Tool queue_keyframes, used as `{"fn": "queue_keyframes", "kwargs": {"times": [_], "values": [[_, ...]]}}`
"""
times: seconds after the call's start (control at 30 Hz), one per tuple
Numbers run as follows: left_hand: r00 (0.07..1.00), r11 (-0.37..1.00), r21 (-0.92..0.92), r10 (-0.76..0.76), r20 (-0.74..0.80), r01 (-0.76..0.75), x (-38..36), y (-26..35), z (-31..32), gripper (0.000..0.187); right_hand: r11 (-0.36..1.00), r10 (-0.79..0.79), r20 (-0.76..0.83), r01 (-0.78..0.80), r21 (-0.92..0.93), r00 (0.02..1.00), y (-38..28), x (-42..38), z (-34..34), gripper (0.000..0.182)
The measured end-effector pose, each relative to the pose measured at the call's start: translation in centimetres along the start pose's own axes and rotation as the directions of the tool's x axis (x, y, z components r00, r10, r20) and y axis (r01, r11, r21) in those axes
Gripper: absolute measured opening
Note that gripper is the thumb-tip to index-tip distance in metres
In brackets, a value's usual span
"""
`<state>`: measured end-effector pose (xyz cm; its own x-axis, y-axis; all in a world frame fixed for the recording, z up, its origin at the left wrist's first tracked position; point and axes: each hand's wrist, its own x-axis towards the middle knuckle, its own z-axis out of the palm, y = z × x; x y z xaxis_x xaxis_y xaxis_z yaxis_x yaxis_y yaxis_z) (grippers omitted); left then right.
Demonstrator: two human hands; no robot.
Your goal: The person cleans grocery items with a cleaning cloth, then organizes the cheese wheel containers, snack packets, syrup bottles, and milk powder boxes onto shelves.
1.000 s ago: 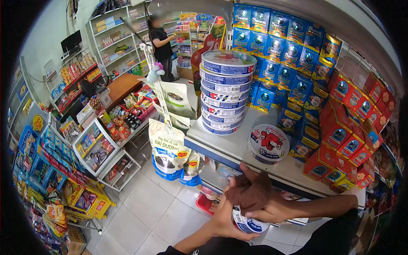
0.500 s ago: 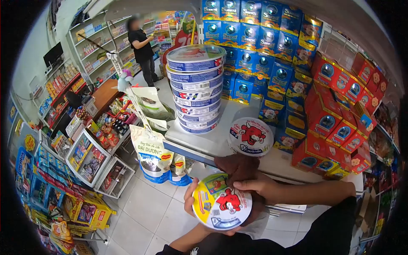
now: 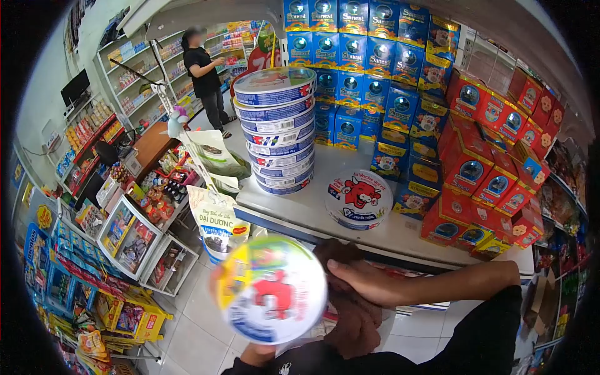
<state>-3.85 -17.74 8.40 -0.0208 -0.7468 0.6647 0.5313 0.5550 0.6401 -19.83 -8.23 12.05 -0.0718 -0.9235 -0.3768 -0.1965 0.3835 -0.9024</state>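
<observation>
A round cheese box (image 3: 272,292) with a red cow on its lid, blurred by motion, is held at the lower middle by my left hand (image 3: 257,351), mostly hidden behind and under it. To its right my right hand (image 3: 350,273) grips a dark brown cloth (image 3: 357,315), which hangs down beside the box. Another round box (image 3: 359,199) lies flat on the white shelf (image 3: 275,215). Left of that one stands a tall stack of such boxes (image 3: 278,134).
Blue boxes (image 3: 351,84) are piled at the back of the shelf, and red boxes (image 3: 472,162) at the right. Snack pouches (image 3: 215,219) hang at the shelf's left edge. A person (image 3: 203,75) stands in the aisle beyond.
The held box has moved left and up towards the camera, away from the cloth. My right hand with the cloth has shifted slightly left. The view has shifted a little.
</observation>
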Motion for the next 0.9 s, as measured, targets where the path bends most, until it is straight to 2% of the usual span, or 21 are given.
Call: {"fn": "queue_keyframes", "kwargs": {"times": [0.03, 0.1, 0.2, 0.27, 0.3, 0.33, 0.37, 0.43, 0.47, 0.57, 0.6, 0.7, 0.73, 0.9], "values": [[0.995, 0.996, 0.021, 0.091, -0.035, -0.09, 1.3, 0.4, 0.8, 0.107, 0.999, 0.029, -0.09, -0.025, 0.044, 0.995, 0.2, -0.1, 0.6, 0.059], [0.951, 0.952, 0.085, 0.299, -0.074, -0.293, 4.7, 1.3, 2.8, 0.107, 0.999, 0.052, 0.046, -0.052, 0.0, 0.998, -0.8, -0.8, 0.2, 0.061], [0.85, 0.845, 0.164, 0.524, -0.064, -0.509, 10.0, 1.8, 6.3, 0.108, 0.976, 0.135, 0.086, -0.118, -0.182, 0.987, 0.7, -0.1, 0.4, 0.064], [0.796, 0.786, 0.207, 0.604, -0.049, -0.583, 13.4, 1.0, 8.5, 0.108, 0.97, -0.029, 0.158, 0.066, -0.233, 0.987, 0.4, -0.6, 0.5, 0.066], [0.819, 0.8, 0.196, 0.574, 0.02, -0.566, 15.0, 0.2, 9.0, 0.102, 0.956, -0.111, 0.195, 0.159, -0.248, 0.974, 0.0, -1.0, 0.5, 0.067], [0.81, 0.781, 0.229, 0.583, 0.065, -0.581, 16.4, -0.5, 9.7, 0.099, 0.964, -0.033, 0.244, 0.095, -0.247, 0.969, -0.8, -1.5, 0.4, 0.068], [0.799, 0.759, 0.26, 0.59, 0.111, -0.597, 17.7, -1.2, 10.4, 0.096, 0.962, -0.018, 0.283, 0.094, -0.258, 0.959, -0.6, -1.5, 0.5, 0.069], [0.839, 0.822, 0.17, 0.539, 0.075, -0.543, 19.4, -3.5, 11.4, 0.092, 0.955, 0.01, 0.357, 0.097, -0.281, 0.934, -0.2, -1.4, 0.6, 0.07], [0.827, 0.797, 0.234, 0.559, 0.067, -0.557, 19.8, -4.2, 11.6, 0.09, 0.969, 0.078, 0.365, 0.015, -0.246, 0.928, -0.9, -1.8, 0.6, 0.071], [0.882, 0.832, 0.3, 0.462, 0.091, -0.466, 20.5, -5.7, 12.0, 0.088, 0.944, -0.05, 0.278, 0.136, -0.301, 0.959, 1.7, -0.9, 1.5, 0.062], [0.887, 0.814, 0.363, 0.453, 0.088, -0.452, 20.5, -6.3, 12.0, 0.087, 0.947, -0.046, 0.272, 0.129, -0.295, 0.961, 2.2, -1.0, 1.3, 0.062], [0.952, 0.839, 0.452, 0.281, 0.12, -0.304, 20.2, -7.1, 11.9, 0.078, 0.953, -0.035, 0.266, 0.113, -0.282, 0.963, 1.0, -1.4, 1.1, 0.062], [0.971, 0.873, 0.425, 0.211, 0.111, -0.238, 20.2, -6.7, 11.9, 0.091, 0.952, -0.031, 0.268, 0.109, -0.284, 0.963, 1.3, -1.2, 1.1, 0.061], [0.963, 0.831, 0.486, 0.239, 0.126, -0.27, 20.4, -7.1, 11.6, 0.094, 0.952, -0.004, 0.295, 0.094, -0.291, 0.956, 0.9, -1.2, 1.0, 0.059]]}}
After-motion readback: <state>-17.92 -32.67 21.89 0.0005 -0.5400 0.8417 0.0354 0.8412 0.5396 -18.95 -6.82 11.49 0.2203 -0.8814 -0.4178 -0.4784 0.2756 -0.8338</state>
